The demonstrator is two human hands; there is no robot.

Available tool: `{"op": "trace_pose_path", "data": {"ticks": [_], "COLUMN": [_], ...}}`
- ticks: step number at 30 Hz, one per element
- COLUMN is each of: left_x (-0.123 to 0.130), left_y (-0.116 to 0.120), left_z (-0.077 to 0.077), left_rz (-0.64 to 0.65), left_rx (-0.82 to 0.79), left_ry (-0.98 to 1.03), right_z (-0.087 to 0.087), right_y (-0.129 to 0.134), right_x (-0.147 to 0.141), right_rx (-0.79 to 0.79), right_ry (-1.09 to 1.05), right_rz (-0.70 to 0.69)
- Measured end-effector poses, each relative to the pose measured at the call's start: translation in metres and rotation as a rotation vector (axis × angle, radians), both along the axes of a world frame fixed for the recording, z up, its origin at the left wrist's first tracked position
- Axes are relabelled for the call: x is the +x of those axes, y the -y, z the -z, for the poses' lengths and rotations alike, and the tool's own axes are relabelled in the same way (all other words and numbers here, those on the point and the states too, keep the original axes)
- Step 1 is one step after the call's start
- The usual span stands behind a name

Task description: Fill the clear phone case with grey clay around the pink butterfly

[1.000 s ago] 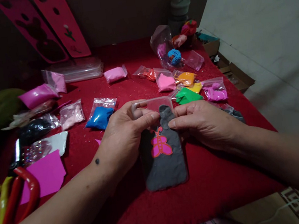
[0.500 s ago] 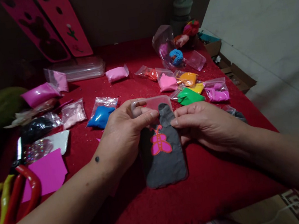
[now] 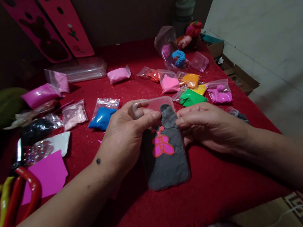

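Observation:
A clear phone case (image 3: 152, 103) is held up over the red cloth, its back mostly covered with grey clay (image 3: 166, 171). On the clay sits a pink butterfly (image 3: 162, 145) with orange outlines. My left hand (image 3: 133, 127) grips the case's upper left side, thumb pressed near the clay's top edge. A thicker, uneven strip of clay (image 3: 168, 115) reaches up toward the top right corner. My right hand (image 3: 205, 123) pinches the case's right edge beside that strip, thumb and forefinger at the border; its other fingers are partly hidden behind the case.
Bags of coloured clay lie around, including blue (image 3: 102, 118), green (image 3: 192, 97) and black (image 3: 38, 129). Red-and-yellow-handled pliers (image 3: 18, 183) rest at left near a magenta sheet (image 3: 48, 175). Decorated phone cases (image 3: 68, 24) lean at the back. Cardboard boxes (image 3: 238, 72) stand beyond the table's right edge.
My right thumb and forefinger have shifted slightly right, from on the clay strip to the case's edge. The left hand and the case stay nearly still.

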State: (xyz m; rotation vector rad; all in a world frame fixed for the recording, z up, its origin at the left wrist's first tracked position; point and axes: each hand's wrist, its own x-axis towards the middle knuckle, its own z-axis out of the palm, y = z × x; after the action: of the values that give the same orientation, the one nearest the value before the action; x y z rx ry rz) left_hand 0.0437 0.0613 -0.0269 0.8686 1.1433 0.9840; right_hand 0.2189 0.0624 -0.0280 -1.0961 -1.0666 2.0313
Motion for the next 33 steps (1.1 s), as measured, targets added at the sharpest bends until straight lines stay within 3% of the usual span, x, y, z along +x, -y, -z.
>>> {"op": "trace_pose_path", "data": {"ticks": [9,25,33], "left_x": [0.0011,-0.0002,0.0018], "left_y": [0.0022,0.0006,0.0024], "left_z": [0.0,0.0011,-0.0008], "left_rz": [0.018,-0.009,-0.008], "left_rx": [0.022,-0.01,-0.003], "left_ry": [-0.01,0.012,-0.027], "right_z": [0.0058,0.003,0.0053], "right_y": [0.0029,0.0026,0.0064], "right_x": [-0.0042,-0.004,-0.0052], "right_rx": [-0.04,-0.055,0.041], "right_ry": [0.084,0.036,0.106], "right_rz": [-0.001,-0.007,-0.002]}}
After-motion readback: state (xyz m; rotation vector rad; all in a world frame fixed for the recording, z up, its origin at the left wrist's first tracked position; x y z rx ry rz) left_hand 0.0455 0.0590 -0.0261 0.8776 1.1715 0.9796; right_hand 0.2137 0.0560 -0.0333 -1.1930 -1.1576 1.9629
